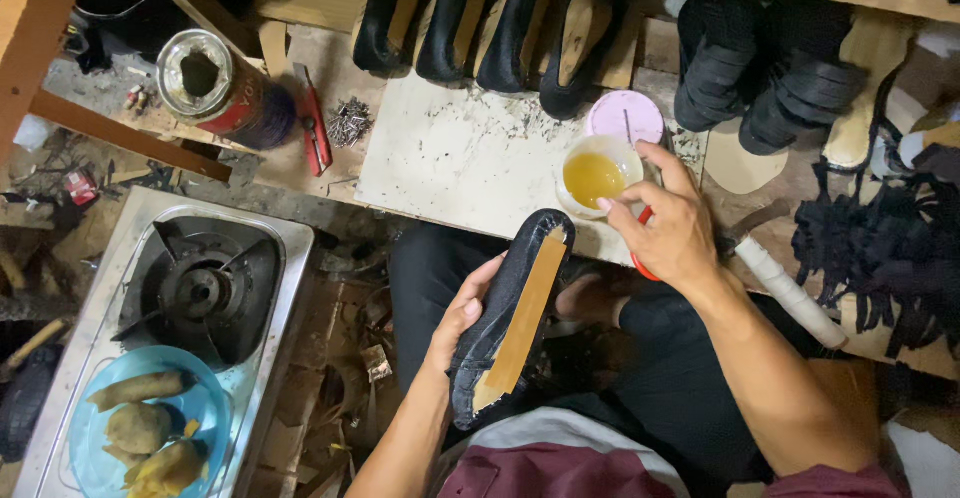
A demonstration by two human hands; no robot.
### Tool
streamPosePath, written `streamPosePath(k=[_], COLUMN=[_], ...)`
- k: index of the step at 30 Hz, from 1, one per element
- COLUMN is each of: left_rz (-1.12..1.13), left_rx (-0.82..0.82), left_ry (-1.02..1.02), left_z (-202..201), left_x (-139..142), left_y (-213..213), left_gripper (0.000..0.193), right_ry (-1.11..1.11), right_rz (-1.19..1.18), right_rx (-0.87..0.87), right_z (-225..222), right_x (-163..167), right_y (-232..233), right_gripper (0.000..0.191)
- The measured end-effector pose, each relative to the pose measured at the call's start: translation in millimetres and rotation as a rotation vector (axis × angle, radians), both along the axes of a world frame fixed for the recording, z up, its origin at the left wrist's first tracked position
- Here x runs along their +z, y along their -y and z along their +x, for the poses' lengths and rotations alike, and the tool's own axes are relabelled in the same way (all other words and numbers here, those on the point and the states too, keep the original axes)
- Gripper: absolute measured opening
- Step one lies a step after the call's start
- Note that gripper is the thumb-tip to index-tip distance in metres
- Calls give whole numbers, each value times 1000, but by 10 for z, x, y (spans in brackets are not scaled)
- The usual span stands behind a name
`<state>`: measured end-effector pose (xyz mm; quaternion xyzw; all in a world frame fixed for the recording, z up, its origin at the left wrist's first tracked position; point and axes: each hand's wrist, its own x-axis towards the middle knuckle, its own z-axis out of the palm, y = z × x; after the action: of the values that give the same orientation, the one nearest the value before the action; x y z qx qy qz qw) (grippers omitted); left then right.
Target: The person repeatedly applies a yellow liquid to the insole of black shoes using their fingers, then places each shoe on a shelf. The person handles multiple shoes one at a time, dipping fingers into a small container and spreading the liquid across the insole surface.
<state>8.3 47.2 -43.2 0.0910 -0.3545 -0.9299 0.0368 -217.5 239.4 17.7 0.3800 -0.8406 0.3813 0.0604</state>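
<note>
While the left hand [462, 320] cradles a dark shoe upper [508, 320] from beneath, its fingers curled around the denim-like edge, the tan insole strip faces up and runs the length of the shoe. This shoe sits over the person's lap, just below the near edge of the white board [450, 158] that serves as a table. At that edge, the right hand [668, 226] hovers beside a small clear cup of amber liquid [597, 175], fingers pinched narrowly on a red-handled tool [640, 243] whose tip I cannot tell apart from the cup. A pink lid [625, 116] lies touching the cup's far side. Further back, 4 dark soles [480, 23] lean in a row. To the left stand a gas stove [195, 283], a blue plate of cooked roots [145, 428] and an open tin [215, 83].
</note>
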Motion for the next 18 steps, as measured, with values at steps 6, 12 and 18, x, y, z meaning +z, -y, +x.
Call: streamPosePath(k=[6, 12, 18], left_rz=[16, 5, 38], left_rx=[-46, -41, -20], left_ry=[-13, -38, -20], left_z=[-31, -20, -25], left_x=[-29, 77, 150], left_y=[-74, -63, -40], left_gripper=[92, 93, 94], right_ry=[-115, 45, 129], right_rz=[79, -7, -215], right_rx=[66, 13, 104], right_z=[15, 34, 239], right_x=[87, 180, 288], right_y=[30, 59, -17], right_gripper=[24, 32, 29])
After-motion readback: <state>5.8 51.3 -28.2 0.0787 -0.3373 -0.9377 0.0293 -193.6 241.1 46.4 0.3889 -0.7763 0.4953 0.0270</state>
